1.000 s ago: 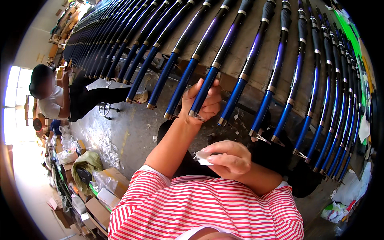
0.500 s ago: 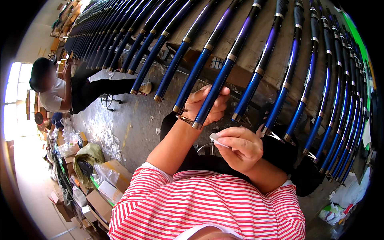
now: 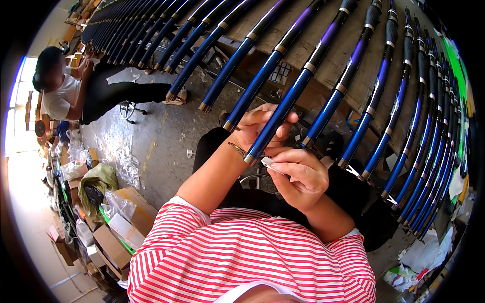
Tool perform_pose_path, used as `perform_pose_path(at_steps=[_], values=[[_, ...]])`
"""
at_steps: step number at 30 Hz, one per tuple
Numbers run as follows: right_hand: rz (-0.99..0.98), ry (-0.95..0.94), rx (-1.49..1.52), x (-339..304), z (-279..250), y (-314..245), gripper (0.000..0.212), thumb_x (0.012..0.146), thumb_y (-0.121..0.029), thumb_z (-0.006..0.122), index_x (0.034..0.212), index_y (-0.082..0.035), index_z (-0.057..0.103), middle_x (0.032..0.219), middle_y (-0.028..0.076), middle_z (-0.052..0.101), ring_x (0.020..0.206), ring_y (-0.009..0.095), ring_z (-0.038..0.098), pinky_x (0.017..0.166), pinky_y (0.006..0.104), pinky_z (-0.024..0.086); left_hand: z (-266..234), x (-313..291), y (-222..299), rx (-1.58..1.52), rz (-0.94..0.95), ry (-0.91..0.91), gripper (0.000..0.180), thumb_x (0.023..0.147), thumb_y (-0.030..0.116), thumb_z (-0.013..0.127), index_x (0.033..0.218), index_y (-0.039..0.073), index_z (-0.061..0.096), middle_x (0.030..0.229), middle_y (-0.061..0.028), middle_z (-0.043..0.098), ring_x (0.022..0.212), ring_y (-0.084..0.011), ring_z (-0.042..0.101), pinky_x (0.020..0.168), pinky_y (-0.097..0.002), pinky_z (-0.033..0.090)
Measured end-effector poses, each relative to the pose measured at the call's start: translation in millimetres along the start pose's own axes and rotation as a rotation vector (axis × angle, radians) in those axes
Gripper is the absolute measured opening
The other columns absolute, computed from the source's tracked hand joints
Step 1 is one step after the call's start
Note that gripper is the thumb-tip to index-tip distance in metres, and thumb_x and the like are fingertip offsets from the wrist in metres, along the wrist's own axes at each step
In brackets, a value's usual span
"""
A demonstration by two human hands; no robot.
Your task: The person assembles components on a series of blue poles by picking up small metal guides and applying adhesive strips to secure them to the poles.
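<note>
So the left hand [image 3: 260,126] is closed around the blue butt section of one fishing rod [image 3: 287,105], reaching up from underneath, thumb side to the left of the shaft and fingertips poking out on the right. That rod slants down toward the wearer, its metal-ringed end hanging past the table [image 3: 337,50] edge, right over the left wrist, which has a thin bracelet [image 3: 236,148] on it.

The right hand [image 3: 301,177] has thumb and fingers pinched together on a small white piece [image 3: 267,162], just beside the rod's end. Can't tell if the two actually touch.

Loads more blue-and-black rods [image 3: 323,118] fan out both ways, butts over the edge. Wearer's in a red-and-white striped shirt [image 3: 252,247]. Off to the left there's a co-worker [image 3: 60,98] in a white top, and lower down some cardboard boxes [image 3: 112,246] plus an olive-green sack [image 3: 103,177]. Plastic scraps [image 3: 124,169] litter the floor [image 3: 169,144].
</note>
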State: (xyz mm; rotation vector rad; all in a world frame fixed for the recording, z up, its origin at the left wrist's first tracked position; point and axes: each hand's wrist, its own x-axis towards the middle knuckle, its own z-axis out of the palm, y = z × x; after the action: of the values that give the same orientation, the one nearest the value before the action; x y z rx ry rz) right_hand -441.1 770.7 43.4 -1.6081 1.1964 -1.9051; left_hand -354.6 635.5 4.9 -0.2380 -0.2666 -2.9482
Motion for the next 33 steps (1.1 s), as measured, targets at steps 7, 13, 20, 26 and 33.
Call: perform_pose_path(at_steps=[7, 13, 20, 26, 33], values=[[0.01, -0.038, -0.038, 1, 0, 1, 0.015, 0.072, 0.008, 0.068, 0.083, 0.001, 0.061, 0.083, 0.015, 0.062, 0.081, 0.028, 0.066, 0.066, 0.0303, 0.054, -5, 0, 1, 0.083, -0.007, 0.02, 0.045, 0.082, 0.021, 0.06, 0.112, -0.01, 0.053, 0.074, -0.0132, 0.056, 0.059, -0.0137, 0.051, 0.042, -0.0219, 0.041], [-0.008, -0.069, -0.083, 4, 0, 0, 0.015, 0.071, 0.007, 0.069, 0.081, 0.001, 0.061, 0.081, 0.015, 0.062, 0.077, 0.027, 0.066, 0.063, 0.0292, 0.054, -9, 1, -2, 0.029, 0.013, -0.032, 0.039, 0.083, 0.018, 0.057, 0.109, -0.011, 0.056, 0.081, -0.0182, 0.063, 0.047, -0.0034, 0.045, 0.042, -0.0153, 0.038], [-0.001, -0.072, -0.062, 3, 3, 0, 0.013, 0.071, 0.006, 0.069, 0.08, 0.001, 0.061, 0.08, 0.014, 0.062, 0.075, 0.027, 0.066, 0.061, 0.0286, 0.053, 5, 4, -2, 0.131, 0.014, 0.004, 0.043, 0.082, 0.023, 0.061, 0.107, -0.012, 0.056, 0.056, -0.0038, 0.048, 0.043, -0.0001, 0.034, 0.039, -0.0138, 0.03], [0.015, -0.09, -0.079, 4, 3, -2, 0.012, 0.071, 0.007, 0.069, 0.08, 0.002, 0.061, 0.08, 0.014, 0.062, 0.075, 0.028, 0.065, 0.062, 0.0295, 0.053, 2, 5, 2, 0.184, 0.0, -0.011, 0.042, 0.077, 0.028, 0.066, 0.093, -0.009, 0.056, 0.054, -0.0015, 0.041, 0.042, -0.0032, 0.035, 0.036, -0.0168, 0.028], [0.011, -0.084, -0.068, 3, 4, -1, 0.012, 0.071, 0.007, 0.069, 0.079, 0.002, 0.062, 0.081, 0.014, 0.062, 0.076, 0.027, 0.065, 0.063, 0.0301, 0.053, 3, 7, 3, 0.291, -0.006, 0.05, 0.044, 0.072, 0.034, 0.07, 0.08, -0.006, 0.053, 0.058, -0.0019, 0.043, 0.042, -0.0026, 0.034, 0.036, -0.0162, 0.029]])
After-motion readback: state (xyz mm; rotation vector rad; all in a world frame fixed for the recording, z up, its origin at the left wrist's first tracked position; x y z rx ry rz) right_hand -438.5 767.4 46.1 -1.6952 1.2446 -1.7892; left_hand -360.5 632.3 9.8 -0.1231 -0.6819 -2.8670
